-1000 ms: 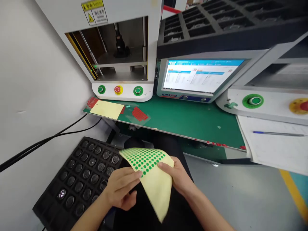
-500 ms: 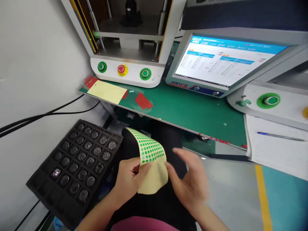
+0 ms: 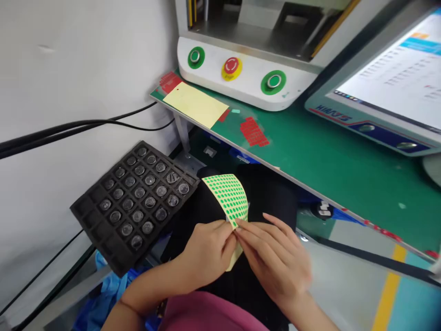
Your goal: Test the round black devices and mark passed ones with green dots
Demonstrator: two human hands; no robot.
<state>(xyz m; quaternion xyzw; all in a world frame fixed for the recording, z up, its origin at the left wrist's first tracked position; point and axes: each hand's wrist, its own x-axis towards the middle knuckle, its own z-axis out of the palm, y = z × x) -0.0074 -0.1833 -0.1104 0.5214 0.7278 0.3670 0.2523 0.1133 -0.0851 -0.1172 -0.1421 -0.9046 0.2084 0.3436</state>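
A pale yellow sticker sheet (image 3: 225, 193) with rows of green dots curves above my lap. My left hand (image 3: 210, 250) pinches its left edge between thumb and bent fingers. From the other side, my right hand (image 3: 275, 255) has thumb and index finger closed at the sheet's bent part, close beside the left fingertips. The other right fingers stretch out loosely. Whether a single dot is between the right fingertips is too small to tell. To the left lies a black compartment tray (image 3: 99, 220) with several round, clear-faced parts (image 3: 139, 193) in its pockets.
A green bench (image 3: 310, 151) with a front edge carries a yellow sheet (image 3: 196, 103), red stickers (image 3: 254, 132) and a white machine with a red stop button (image 3: 231, 66). At right stands a monitor (image 3: 396, 69). Black cables (image 3: 96, 122) cross at left.
My right hand has come in from the right and now meets the sheet beside my left hand. The sheet is bent more sharply. The whole view has swung left and closer to the bench.
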